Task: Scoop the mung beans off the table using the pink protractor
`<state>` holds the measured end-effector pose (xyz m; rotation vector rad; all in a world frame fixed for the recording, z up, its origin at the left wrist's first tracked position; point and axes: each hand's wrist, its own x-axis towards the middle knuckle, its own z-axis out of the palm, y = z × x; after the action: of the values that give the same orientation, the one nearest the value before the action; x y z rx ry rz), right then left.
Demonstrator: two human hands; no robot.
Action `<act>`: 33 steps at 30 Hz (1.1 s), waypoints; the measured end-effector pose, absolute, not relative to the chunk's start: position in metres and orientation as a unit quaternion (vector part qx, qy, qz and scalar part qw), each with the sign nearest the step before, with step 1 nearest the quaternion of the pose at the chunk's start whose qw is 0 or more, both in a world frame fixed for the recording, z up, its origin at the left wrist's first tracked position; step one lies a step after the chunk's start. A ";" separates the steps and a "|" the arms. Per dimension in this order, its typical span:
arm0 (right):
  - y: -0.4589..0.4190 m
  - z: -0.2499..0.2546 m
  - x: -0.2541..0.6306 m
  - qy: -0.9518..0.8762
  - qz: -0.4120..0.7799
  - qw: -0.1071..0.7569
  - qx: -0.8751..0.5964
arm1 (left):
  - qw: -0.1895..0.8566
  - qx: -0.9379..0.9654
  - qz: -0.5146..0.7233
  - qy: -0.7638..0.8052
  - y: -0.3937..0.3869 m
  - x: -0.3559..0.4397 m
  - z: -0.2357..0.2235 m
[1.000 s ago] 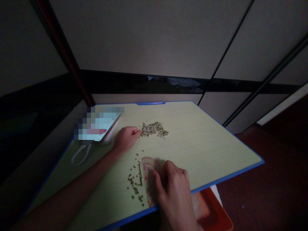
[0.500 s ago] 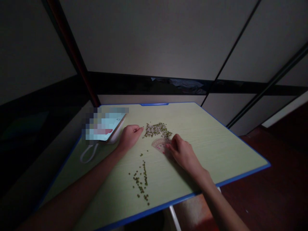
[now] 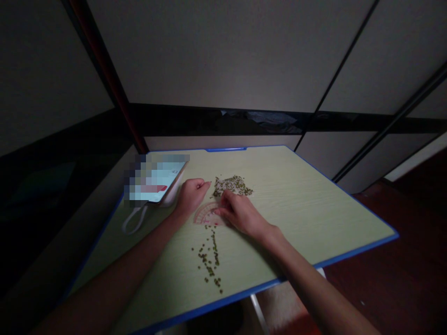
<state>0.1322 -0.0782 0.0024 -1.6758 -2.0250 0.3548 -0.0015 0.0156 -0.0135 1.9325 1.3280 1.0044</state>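
My right hand [image 3: 239, 211] pinches a clear protractor [image 3: 206, 215] with pink markings, held low over the table between two groups of small green beans. Just beyond my fingers is the larger bean pile [image 3: 232, 184], mixed with paler bits. A looser scatter of green beans [image 3: 209, 260] lies nearer the front edge. To the left of the pile, my left hand [image 3: 192, 193] rests with its fingers curled closed and the thumb toward the beans. Whether anything is inside that hand cannot be made out.
A lit phone or tablet [image 3: 164, 181], partly blurred out, leans on a pale object with a white strap loop [image 3: 134, 221] at the table's left. The pale table [image 3: 296, 200] has a blue edge. Behind it stand large cabinet panels [image 3: 216, 60].
My right hand has moved left with the protractor, from the right of the pile to just in front of it. My left hand stays closed in about the same place.
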 end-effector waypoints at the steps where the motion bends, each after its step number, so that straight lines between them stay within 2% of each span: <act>1: -0.079 0.002 0.131 -0.749 0.137 0.248 -0.599 | 0.291 0.725 0.377 0.498 0.015 -0.002 -0.013; 15: -0.082 -0.001 0.123 -0.816 0.200 0.308 -0.446 | 0.288 0.725 0.385 0.493 0.016 -0.001 -0.018; 23: -0.081 -0.004 0.124 -0.862 0.211 0.297 -0.352 | 0.283 0.724 0.391 0.492 0.017 0.000 -0.020; 33: -0.099 0.001 0.125 -0.878 0.202 0.255 -0.351 | 0.274 0.726 0.388 0.497 0.017 -0.001 -0.020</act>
<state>0.1248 -0.0988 0.0009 -0.9526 -2.3854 0.5498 -0.0005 0.0169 -0.0202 1.9534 1.3377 1.0439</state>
